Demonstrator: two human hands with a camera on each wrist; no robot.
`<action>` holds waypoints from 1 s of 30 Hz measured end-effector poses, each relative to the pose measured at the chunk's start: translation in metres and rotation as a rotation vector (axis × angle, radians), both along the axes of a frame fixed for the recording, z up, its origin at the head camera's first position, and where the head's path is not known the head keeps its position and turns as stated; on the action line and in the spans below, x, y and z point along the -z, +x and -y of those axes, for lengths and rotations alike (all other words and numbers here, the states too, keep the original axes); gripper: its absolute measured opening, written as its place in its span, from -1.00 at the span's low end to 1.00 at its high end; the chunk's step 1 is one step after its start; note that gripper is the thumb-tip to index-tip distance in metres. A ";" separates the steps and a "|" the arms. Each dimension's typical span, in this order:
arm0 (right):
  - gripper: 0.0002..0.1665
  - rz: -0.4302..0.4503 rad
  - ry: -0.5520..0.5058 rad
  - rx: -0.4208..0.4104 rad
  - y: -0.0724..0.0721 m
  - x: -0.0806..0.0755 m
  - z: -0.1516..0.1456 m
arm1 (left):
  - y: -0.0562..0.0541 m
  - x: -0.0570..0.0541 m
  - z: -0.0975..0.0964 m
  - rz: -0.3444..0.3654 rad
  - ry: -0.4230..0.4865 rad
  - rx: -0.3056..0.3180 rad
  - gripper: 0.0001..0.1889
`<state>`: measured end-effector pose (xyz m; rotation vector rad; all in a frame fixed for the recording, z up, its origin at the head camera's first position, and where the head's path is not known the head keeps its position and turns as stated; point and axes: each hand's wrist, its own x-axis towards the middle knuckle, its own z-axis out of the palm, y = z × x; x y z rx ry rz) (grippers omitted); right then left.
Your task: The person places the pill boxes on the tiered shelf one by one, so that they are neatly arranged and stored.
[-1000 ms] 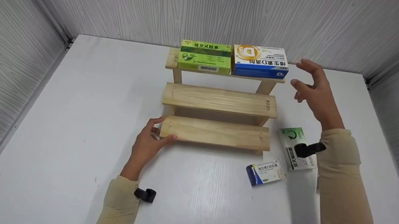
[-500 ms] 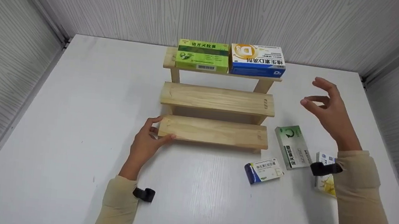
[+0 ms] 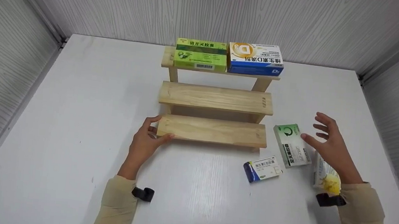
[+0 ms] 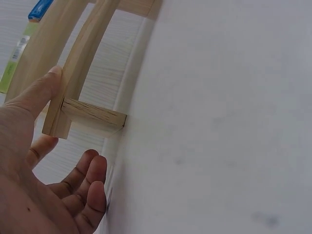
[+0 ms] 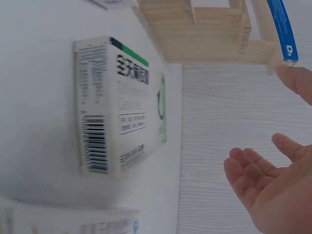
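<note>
A three-tier wooden shelf (image 3: 212,130) stands on the white table. My left hand (image 3: 144,145) grips the left end of its lowest tier, thumb on the front edge; in the left wrist view the thumb (image 4: 48,80) presses against the wood. Empty-handed, my right hand (image 3: 331,146) hovers with fingers spread beside the green-and-white medicine box (image 3: 292,146). Partly under that hand and wrist lies a white box with a yellow picture (image 3: 326,177). A small blue-and-white vitamin E box (image 3: 263,169) rests nearer the shelf's front right corner.
On the top tier sit a green capsule box (image 3: 201,55) and a blue-and-white vitamin D box (image 3: 255,60), side by side. Behind the table rises a grey wood-grain wall (image 3: 209,14), with side panels left and right.
My right hand has moved from beside the vitamin D box down toward the boxes on the table at the right. My left hand keeps its grip on the shelf.
</note>
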<state>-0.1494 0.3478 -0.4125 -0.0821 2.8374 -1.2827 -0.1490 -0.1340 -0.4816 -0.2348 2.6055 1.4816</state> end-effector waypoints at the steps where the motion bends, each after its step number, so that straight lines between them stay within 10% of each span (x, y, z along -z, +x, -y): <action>1: -0.03 0.022 0.012 0.004 0.003 0.003 -0.001 | 0.000 0.000 0.000 0.002 -0.005 -0.002 -0.13; 15: 0.03 0.116 0.337 0.160 0.045 0.040 0.007 | 0.001 0.000 0.000 -0.008 -0.002 0.013 -0.17; 30: 0.03 0.156 0.467 0.193 0.051 0.051 0.018 | 0.000 0.001 0.000 0.005 0.002 0.000 -0.13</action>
